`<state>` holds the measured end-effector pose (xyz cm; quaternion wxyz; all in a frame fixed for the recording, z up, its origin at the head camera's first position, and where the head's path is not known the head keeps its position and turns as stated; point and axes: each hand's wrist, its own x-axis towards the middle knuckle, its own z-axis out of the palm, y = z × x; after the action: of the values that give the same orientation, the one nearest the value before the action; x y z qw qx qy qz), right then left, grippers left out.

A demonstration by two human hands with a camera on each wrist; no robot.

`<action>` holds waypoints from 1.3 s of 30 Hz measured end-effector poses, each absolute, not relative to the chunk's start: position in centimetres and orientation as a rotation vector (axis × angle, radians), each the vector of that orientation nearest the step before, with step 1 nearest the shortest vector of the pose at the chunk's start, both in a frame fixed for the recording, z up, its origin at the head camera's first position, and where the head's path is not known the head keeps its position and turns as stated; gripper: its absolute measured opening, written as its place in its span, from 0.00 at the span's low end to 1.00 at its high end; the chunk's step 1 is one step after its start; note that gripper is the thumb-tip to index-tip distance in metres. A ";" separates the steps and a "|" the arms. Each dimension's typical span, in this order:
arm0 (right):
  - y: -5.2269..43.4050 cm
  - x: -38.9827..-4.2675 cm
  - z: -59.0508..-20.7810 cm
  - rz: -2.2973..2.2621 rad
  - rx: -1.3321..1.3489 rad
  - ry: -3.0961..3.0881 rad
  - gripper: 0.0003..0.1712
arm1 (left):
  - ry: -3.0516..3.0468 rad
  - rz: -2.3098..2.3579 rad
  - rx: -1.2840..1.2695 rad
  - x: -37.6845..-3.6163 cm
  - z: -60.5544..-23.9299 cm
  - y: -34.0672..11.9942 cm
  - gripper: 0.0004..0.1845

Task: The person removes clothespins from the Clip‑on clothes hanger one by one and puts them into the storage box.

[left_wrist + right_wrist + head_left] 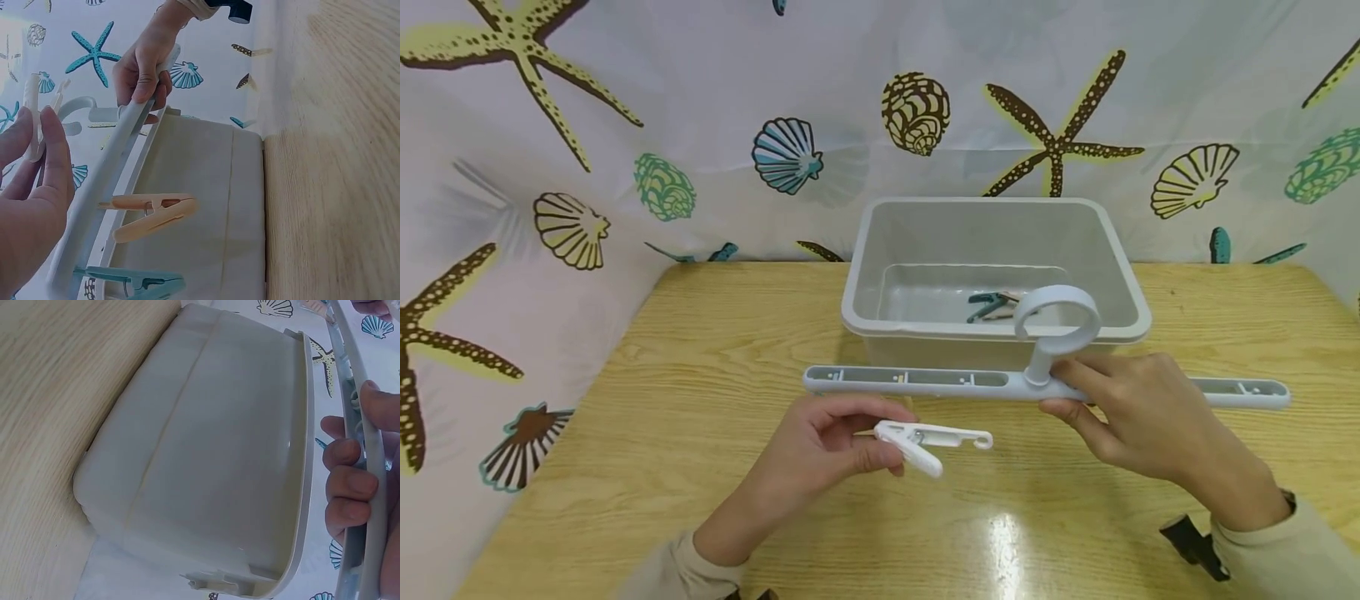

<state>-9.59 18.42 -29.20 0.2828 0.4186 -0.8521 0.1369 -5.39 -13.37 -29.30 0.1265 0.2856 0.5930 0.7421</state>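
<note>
My right hand [1075,387] grips a long grey hanger bar [917,381] near its ring hook [1058,321], holding it level in front of a grey plastic bin [880,250]. Lower left of the bar, my left hand [880,435] pinches a white clothes peg [936,439] above the table. A teal and a beige peg [991,306] lie inside the bin. In the left wrist view, my fingers [53,162] hold the white peg [31,106] beside the bar [106,187], with a beige peg [153,212] and a teal peg [134,281] close by. The right wrist view shows fingers [347,487] curled round the bar [374,506] next to the bin [206,456].
The bin stands at the back middle of a wooden table [700,433]. A curtain printed with shells and starfish [700,125] closes off the back and left side. A black strap [1195,542] sits on my right wrist.
</note>
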 end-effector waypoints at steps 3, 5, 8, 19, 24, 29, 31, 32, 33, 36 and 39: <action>18.5 -9.7 -29.4 0.362 1.120 -2.274 0.30 | 1.738 2.159 0.853 -5.7 -29.1 -13.5 0.21; 18.5 -9.7 -29.5 0.363 1.121 -2.270 0.29 | 1.751 2.163 0.875 -5.8 -28.9 -13.6 0.20; 18.4 -9.7 -29.6 0.364 1.123 -2.274 0.30 | 1.794 2.173 0.874 -5.9 -28.7 -13.7 0.16; 18.4 -9.7 -29.6 0.356 1.113 -2.303 0.31 | 1.990 2.115 0.761 -7.0 -27.2 -14.1 0.17; 18.4 -9.6 -29.6 0.345 1.105 -2.313 0.32 | 2.016 2.132 0.641 -7.8 -27.0 -14.3 0.15; 18.4 -9.7 -29.6 0.346 1.114 -2.317 0.32 | 2.074 2.105 0.577 -8.5 -26.6 -14.3 0.17; 18.4 -9.7 -29.6 0.346 1.118 -2.318 0.32 | 2.101 2.082 0.588 -8.9 -26.4 -14.2 0.18; 18.4 -9.7 -29.6 0.347 1.120 -2.318 0.32 | 2.112 2.076 0.601 -9.0 -26.3 -14.1 0.18; 18.4 -9.7 -29.6 0.349 1.123 -2.319 0.32 | 2.125 2.067 0.611 -9.2 -26.2 -14.0 0.18; 18.3 -9.7 -29.6 0.355 1.129 -2.318 0.33 | 2.138 2.059 0.635 -9.7 -25.9 -13.8 0.18; 18.3 -9.8 -29.6 0.358 1.132 -2.316 0.32 | 2.151 2.060 0.634 -10.1 -25.6 -13.7 0.18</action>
<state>-9.79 18.33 -29.63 0.2663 0.4193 -0.8577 0.1327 -10.10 -13.67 -25.59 0.0481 0.2080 0.7055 0.6757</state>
